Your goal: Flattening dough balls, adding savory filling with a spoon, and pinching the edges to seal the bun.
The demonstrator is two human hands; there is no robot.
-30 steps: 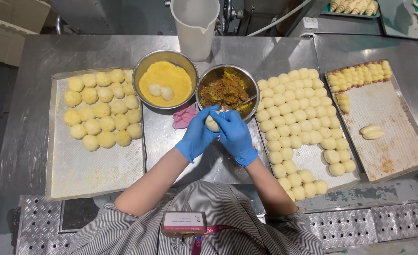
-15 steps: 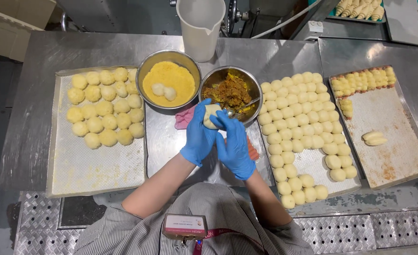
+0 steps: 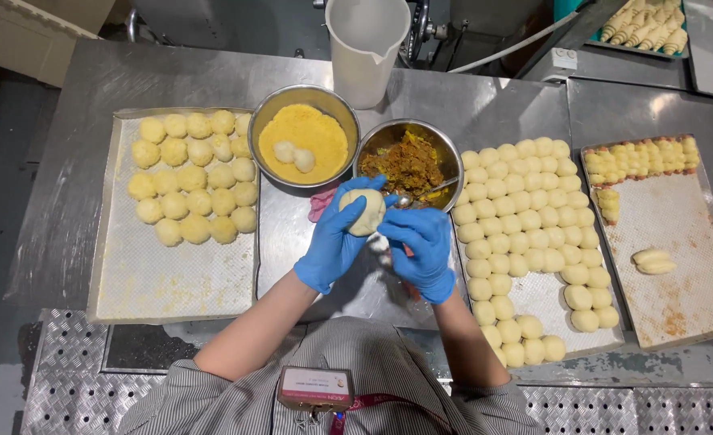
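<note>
Both my hands wear blue gloves. My left hand (image 3: 334,242) cups a pale flattened dough ball (image 3: 364,211) just in front of the steel bowl of brown-yellow filling (image 3: 409,161). My right hand (image 3: 421,250) holds a spoon (image 3: 421,196) whose handle leans on that bowl's rim, its tip beside the dough. To the left of the filling stands a steel bowl of yellow crumbs (image 3: 304,133) with two coated balls lying in it.
A tray (image 3: 171,274) at left carries several crumb-coated balls. The tray (image 3: 533,298) at right is packed with plain dough balls. Farther right, another tray (image 3: 678,274) holds shaped pieces. A white jug (image 3: 366,44) stands behind the bowls. A pink cloth (image 3: 322,203) lies by my left hand.
Both hands have stayed in front of the filling bowl; the dough ball now sits more open in my left palm, and my right hand has brought the spoon up beside it.
</note>
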